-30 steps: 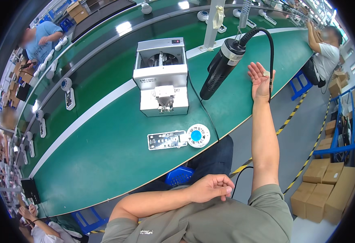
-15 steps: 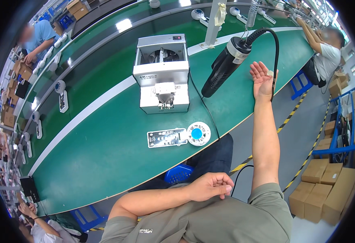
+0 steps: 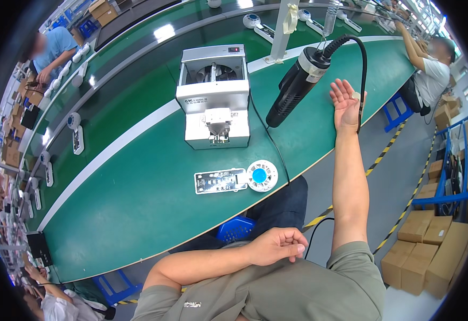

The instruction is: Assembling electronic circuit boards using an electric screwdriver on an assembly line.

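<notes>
My left hand [image 3: 279,246] rests in front of my torso, fingers curled in with no object visible in them. My right hand [image 3: 346,109] lies palm up by the table's edge, its fingers stretched out. A small pale piece [image 3: 356,96] shows at its thumb, and a black cable runs past the wrist. Beside that hand a black electric screwdriver [image 3: 292,88] hangs tilted from a coiled spring [image 3: 330,18]. On the green table lies a white device [image 3: 220,181] with an exposed circuit board and a round, blue-centred head [image 3: 260,176]. Behind it stands a silver screw feeder [image 3: 214,99].
A conveyor [image 3: 153,64] curves behind the table, carrying several similar white devices [image 3: 77,136]. A metal post [image 3: 280,32] rises beyond the feeder. Co-workers [image 3: 57,51] sit at left and right. Cardboard boxes [image 3: 415,227] and a blue rack [image 3: 442,200] stand at right.
The white devices on the conveyor have shifted left and, along the left side, toward me. Both my hands, the screwdriver and the device on the table stay where they were.
</notes>
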A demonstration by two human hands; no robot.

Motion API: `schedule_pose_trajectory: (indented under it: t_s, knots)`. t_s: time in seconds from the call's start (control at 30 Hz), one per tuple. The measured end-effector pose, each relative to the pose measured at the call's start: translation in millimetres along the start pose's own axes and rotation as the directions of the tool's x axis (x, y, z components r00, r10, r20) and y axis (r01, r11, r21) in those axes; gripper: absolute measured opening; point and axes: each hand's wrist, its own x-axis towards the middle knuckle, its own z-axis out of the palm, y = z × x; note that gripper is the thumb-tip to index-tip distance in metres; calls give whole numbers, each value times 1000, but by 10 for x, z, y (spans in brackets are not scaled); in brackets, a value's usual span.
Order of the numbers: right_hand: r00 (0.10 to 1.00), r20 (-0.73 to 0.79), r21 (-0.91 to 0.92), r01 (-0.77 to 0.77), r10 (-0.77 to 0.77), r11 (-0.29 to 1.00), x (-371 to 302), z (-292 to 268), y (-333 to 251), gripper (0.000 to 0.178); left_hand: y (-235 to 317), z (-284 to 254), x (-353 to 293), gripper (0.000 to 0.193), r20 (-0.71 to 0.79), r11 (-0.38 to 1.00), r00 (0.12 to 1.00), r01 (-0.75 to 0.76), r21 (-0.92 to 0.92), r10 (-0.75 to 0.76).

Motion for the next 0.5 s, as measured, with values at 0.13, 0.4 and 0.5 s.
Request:
schedule_pose_trajectory:
  t_s: [0.13, 0.4, 0.5]
  knots:
    - [1000, 5, 4, 9, -9, 1000, -12, 20, -14, 67, -9, 2, -1, 12, 8, 1000, 1000, -4, 2, 4]
    - [998, 59, -30, -1, 3, 1000, -2, -38, 8, 68, -32, 6, -10, 12, 7, 1000, 1000, 4, -4, -4]
    - [997, 70, -24, -20, 22, 1000, -12, -8, -9, 63, -18, 0, -17, 11, 6, 1000, 1000, 6, -4, -6]
